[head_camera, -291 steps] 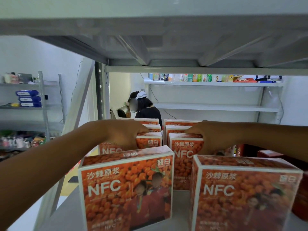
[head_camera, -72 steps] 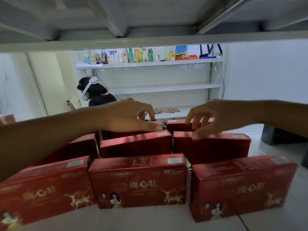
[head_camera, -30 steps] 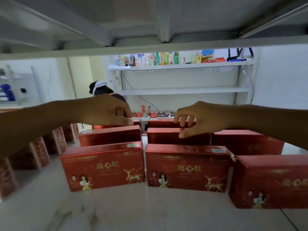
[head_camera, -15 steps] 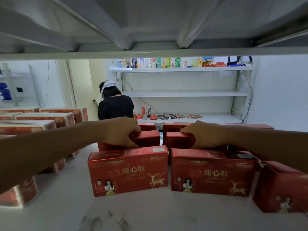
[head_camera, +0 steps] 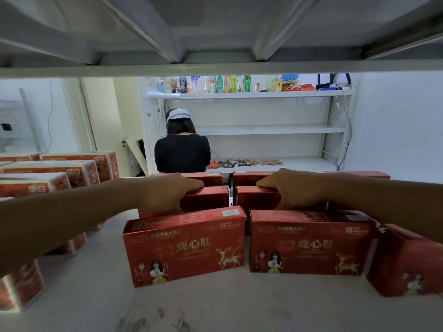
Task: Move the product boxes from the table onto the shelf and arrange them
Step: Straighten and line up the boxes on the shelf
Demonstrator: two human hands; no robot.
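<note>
Both arms are reaching in over the front row of red boxes standing on the shelf [head_camera: 215,305]. The left hand [head_camera: 165,194] is lying across the top of a second-row red box [head_camera: 206,200] at centre frame, its fingers curled over the box's top back edge and its thumb pressing the front face, so it is clamped on that box. The right hand [head_camera: 292,189] is gripping the neighbouring second-row box [head_camera: 256,198] in the same way, fingers hooked over its top. The two held boxes are sitting just beside each other with a narrow gap between them. Further red boxes are standing behind them.

In front, two deer-printed red boxes [head_camera: 184,248] [head_camera: 309,243] are standing upright side by side, and another red box [head_camera: 407,262] is sitting at the right edge, turned at an angle. Orange-patterned boxes [head_camera: 55,172] are lining the left of the frame. In the background a person in a black top [head_camera: 182,152] is facing a white rack [head_camera: 271,129].
</note>
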